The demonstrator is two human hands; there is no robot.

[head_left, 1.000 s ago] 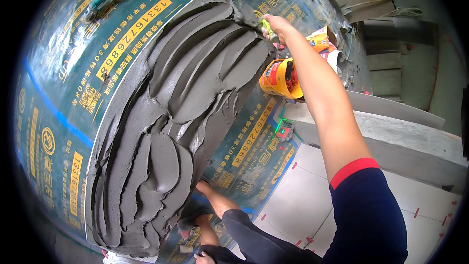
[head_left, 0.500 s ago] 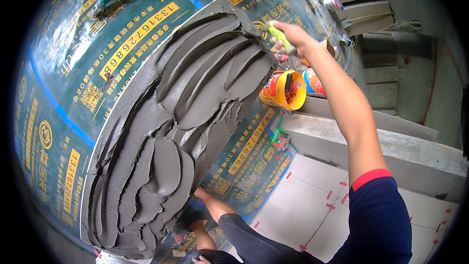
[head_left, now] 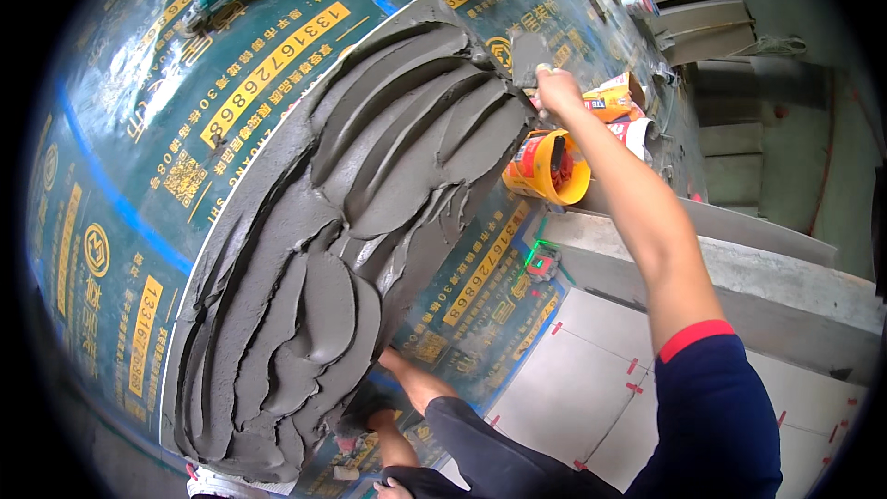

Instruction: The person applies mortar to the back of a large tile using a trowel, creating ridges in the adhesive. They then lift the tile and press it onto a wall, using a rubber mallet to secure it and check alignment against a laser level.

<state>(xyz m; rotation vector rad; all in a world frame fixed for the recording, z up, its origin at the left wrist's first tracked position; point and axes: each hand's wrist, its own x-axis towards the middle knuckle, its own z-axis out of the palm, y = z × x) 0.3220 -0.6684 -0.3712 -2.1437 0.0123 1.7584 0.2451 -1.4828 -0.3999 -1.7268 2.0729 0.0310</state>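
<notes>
Turned since the earlier frame, the trowel [head_left: 528, 57] shows its blade, handle wrapped in the right hand [head_left: 560, 94], near the far end of the grey mortar [head_left: 393, 171]. Left hand's [head_left: 393, 490] grip: unclear. Shallow strokes should even the ridges.

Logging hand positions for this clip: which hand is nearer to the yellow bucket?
The right. The right hand, holding the trowel, is just above the yellow bucket in the picture; the left hand is far below it, at the lower edge.
</notes>
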